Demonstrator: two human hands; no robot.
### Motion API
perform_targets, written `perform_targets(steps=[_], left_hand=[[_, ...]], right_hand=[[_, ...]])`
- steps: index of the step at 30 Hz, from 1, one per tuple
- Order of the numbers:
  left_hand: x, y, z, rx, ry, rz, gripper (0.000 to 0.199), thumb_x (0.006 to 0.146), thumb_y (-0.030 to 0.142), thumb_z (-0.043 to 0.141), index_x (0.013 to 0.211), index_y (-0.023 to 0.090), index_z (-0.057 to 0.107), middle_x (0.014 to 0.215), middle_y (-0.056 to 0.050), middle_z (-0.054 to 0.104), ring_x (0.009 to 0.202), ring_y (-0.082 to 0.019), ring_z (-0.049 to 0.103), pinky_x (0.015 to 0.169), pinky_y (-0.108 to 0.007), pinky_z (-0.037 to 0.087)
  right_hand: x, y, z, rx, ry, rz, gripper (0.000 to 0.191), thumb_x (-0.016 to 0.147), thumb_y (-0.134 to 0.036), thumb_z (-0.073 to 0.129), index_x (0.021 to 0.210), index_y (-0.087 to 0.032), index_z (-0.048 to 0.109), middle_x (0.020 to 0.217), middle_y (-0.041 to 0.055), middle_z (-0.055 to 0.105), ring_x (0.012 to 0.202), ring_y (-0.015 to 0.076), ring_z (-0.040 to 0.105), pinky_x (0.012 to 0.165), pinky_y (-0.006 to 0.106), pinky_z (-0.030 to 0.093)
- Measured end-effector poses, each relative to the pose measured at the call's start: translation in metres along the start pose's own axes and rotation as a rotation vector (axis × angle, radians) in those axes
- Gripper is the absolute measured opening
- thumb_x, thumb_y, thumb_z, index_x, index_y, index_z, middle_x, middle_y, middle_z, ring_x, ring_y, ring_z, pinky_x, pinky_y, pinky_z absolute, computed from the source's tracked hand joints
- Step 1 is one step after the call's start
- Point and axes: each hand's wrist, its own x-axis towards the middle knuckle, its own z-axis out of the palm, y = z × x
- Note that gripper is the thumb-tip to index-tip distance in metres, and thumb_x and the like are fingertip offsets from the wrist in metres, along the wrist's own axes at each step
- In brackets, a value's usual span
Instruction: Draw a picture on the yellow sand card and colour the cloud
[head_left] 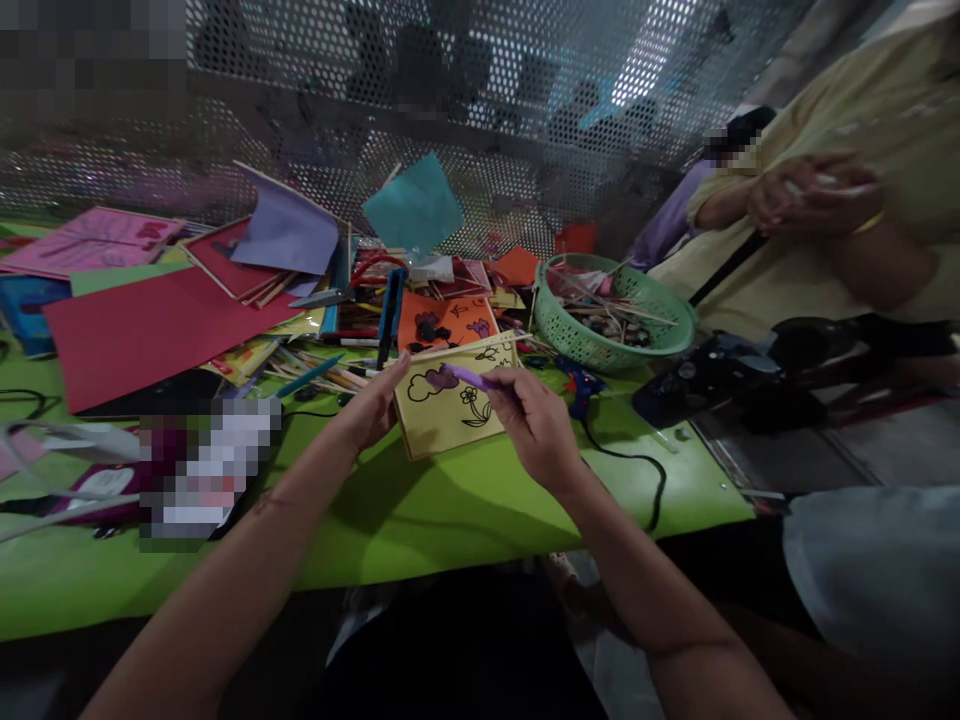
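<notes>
My left hand [375, 410] grips the left edge of a yellow card [424, 430], its thumb near the upper left corner and the other fingers largely hidden. Black outlines of a cloud and a flower are drawn on the card, and thin wooden sticks run along its top edge. My right hand [534, 425] is closed round a purple marker [469, 376]. The marker's tip points left at the cloud, part of which is coloured purple. Just behind lies an orange card [457, 315] with dark and purple drawings.
A green basket [611, 345] of sticks stands right of the card, near a blue glue gun [577, 385] with a black cord. Coloured papers, including a red sheet [142, 325], pile up on the left. A person in a yellow top [817, 110] stands at the right.
</notes>
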Motion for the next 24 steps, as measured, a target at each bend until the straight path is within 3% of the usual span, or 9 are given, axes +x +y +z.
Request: perform_targets(steps=[4, 9, 24], left_hand=[[0.003, -0.004, -0.003, -0.029, -0.047, 0.045, 0.056, 0.097, 0.056, 0.063, 0.137, 0.017, 0.068, 0.123, -0.016, 0.079, 0.115, -0.031, 0.076, 0.105, -0.044, 0.059], [0.009, -0.009, -0.007, -0.062, -0.141, 0.053, 0.057, 0.097, 0.059, 0.061, 0.131, 0.014, 0.071, 0.125, -0.019, 0.078, 0.116, -0.033, 0.075, 0.108, -0.048, 0.057], [0.009, -0.010, -0.004, -0.044, -0.131, 0.040, 0.054, 0.097, 0.060, 0.060, 0.125, 0.017, 0.076, 0.132, -0.015, 0.075, 0.128, -0.035, 0.069, 0.111, -0.045, 0.055]], right_hand=[[-0.006, 0.002, 0.018, 0.024, -0.001, 0.037, 0.015, 0.104, -0.028, 0.055, 0.116, -0.025, 0.064, 0.106, 0.0064, 0.073, 0.094, 0.0211, 0.069, 0.081, 0.033, 0.054], [-0.016, 0.012, 0.039, -0.013, -0.039, 0.095, 0.017, 0.103, -0.029, 0.054, 0.115, -0.024, 0.064, 0.106, 0.0083, 0.073, 0.091, 0.0223, 0.070, 0.078, 0.034, 0.055], [-0.015, 0.017, 0.040, -0.069, -0.015, 0.001, 0.017, 0.105, -0.026, 0.053, 0.119, -0.023, 0.063, 0.108, 0.0092, 0.072, 0.093, 0.0222, 0.070, 0.079, 0.033, 0.055]])
